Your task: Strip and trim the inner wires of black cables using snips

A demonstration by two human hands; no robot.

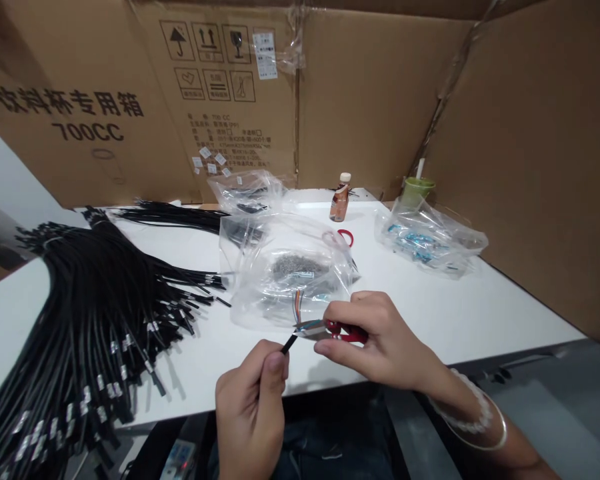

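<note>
Over table edge: left hand (250,407) pinches black cable (289,344); right hand (375,337) grips red scissors (347,331) (mostly hidden).

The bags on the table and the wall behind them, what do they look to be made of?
The bags look like thin clear plastic film, glossy and crinkled, with their contents showing through. The wall looks like brown corrugated cardboard, matt, with fold creases, printed handling symbols and clear tape at a seam. The table has a smooth white top; its material is unclear.

the right hand (375,337) is hiding most of the red tool (347,331); the black cable bundle (80,333) is running off the left edge.
</note>
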